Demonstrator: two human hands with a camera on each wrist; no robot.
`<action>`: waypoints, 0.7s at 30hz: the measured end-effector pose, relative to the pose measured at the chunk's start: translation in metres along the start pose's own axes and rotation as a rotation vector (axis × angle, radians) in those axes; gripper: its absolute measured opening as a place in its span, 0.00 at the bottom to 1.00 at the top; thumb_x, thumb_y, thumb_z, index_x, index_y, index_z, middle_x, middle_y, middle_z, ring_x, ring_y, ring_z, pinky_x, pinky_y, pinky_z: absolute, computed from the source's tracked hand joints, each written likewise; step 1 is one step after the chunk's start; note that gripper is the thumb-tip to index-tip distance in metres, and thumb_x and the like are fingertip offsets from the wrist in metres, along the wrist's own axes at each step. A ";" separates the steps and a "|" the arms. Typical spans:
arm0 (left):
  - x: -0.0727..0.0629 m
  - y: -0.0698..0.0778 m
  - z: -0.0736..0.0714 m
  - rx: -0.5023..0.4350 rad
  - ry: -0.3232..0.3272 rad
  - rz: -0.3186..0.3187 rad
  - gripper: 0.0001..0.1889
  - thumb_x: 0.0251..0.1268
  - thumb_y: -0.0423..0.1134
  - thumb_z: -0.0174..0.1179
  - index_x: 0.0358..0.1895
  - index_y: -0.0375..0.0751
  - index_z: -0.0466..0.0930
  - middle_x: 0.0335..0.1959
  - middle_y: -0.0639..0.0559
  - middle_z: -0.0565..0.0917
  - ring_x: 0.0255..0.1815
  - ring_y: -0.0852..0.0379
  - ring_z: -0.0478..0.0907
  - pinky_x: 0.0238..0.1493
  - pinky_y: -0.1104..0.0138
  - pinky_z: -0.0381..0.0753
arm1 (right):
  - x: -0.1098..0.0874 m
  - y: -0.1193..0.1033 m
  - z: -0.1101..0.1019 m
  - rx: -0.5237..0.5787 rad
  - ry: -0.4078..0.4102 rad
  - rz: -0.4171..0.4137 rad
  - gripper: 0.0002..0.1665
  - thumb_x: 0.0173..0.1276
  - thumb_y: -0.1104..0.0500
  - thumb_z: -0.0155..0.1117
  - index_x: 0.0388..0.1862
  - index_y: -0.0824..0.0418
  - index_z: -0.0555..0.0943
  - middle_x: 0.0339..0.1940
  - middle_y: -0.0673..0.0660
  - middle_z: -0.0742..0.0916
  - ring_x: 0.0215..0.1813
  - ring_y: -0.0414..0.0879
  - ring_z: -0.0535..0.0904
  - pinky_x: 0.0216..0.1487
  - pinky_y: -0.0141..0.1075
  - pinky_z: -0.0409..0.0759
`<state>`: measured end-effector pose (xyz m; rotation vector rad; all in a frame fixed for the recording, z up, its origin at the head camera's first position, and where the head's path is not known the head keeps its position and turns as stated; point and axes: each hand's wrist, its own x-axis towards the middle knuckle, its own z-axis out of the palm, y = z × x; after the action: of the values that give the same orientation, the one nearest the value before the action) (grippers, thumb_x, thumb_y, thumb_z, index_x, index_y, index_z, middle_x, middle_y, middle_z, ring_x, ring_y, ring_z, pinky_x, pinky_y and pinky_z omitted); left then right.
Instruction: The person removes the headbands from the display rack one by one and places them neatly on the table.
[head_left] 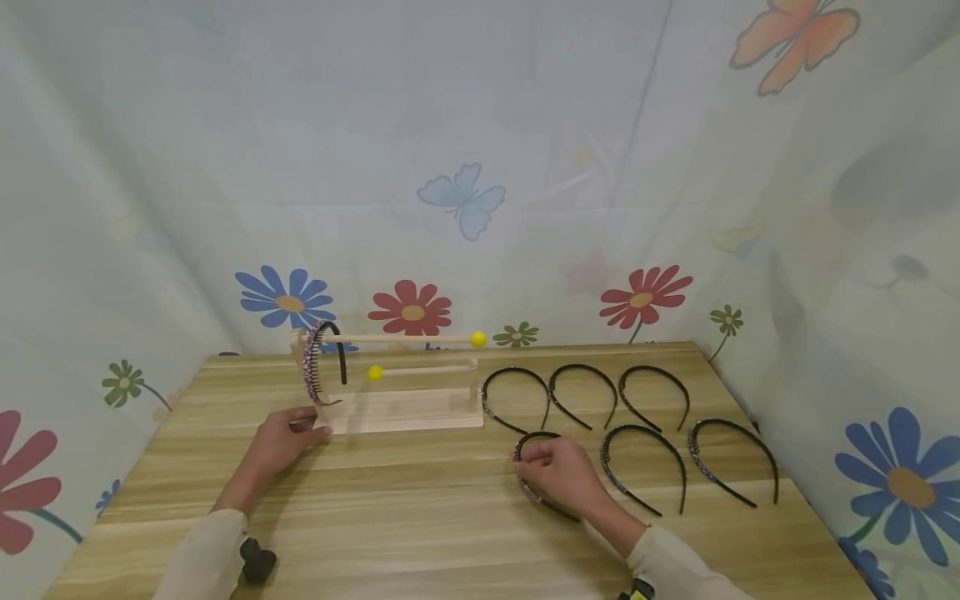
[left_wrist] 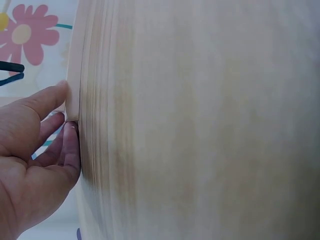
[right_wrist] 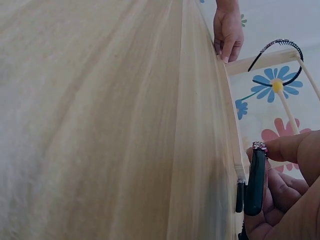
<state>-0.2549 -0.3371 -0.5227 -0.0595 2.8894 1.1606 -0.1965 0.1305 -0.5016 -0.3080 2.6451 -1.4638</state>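
We press our left hand (left_wrist: pixel 35 160), fingers straight, against the edge of a pale wooden base (left_wrist: pixel 73 75) on the counter (left_wrist: pixel 210 130).

light: soft, even, bright | shadows: faint | head: sharp, edges bowed | wrists: tabletop blurred close-up

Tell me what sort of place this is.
Probably a staged tabletop set, not a lived-in room. A flower-and-butterfly curtain closes in a wooden table on three sides. On it stand a wooden rack and neat rows of headbands, like a small display or sorting station.
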 end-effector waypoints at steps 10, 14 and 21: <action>0.000 0.001 -0.001 0.008 0.001 0.013 0.32 0.71 0.49 0.66 0.67 0.26 0.74 0.62 0.26 0.79 0.60 0.32 0.79 0.56 0.45 0.82 | 0.003 0.006 0.004 -0.032 -0.006 -0.004 0.08 0.66 0.54 0.75 0.33 0.57 0.90 0.27 0.47 0.90 0.29 0.39 0.85 0.33 0.36 0.83; 0.000 0.001 0.000 0.008 -0.004 0.009 0.33 0.71 0.49 0.66 0.68 0.26 0.73 0.62 0.26 0.78 0.61 0.32 0.79 0.56 0.45 0.82 | 0.004 0.008 0.004 -0.009 -0.021 0.019 0.07 0.67 0.54 0.74 0.34 0.57 0.89 0.26 0.47 0.90 0.27 0.41 0.86 0.33 0.36 0.84; -0.001 0.003 -0.001 0.007 -0.009 0.000 0.34 0.71 0.50 0.66 0.68 0.25 0.73 0.62 0.26 0.78 0.61 0.32 0.79 0.57 0.45 0.81 | 0.005 0.010 0.006 0.045 -0.041 0.026 0.07 0.68 0.58 0.72 0.36 0.62 0.89 0.25 0.50 0.90 0.25 0.43 0.86 0.30 0.34 0.84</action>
<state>-0.2543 -0.3356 -0.5204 -0.0534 2.8854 1.1483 -0.2015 0.1298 -0.5134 -0.2946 2.5707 -1.4903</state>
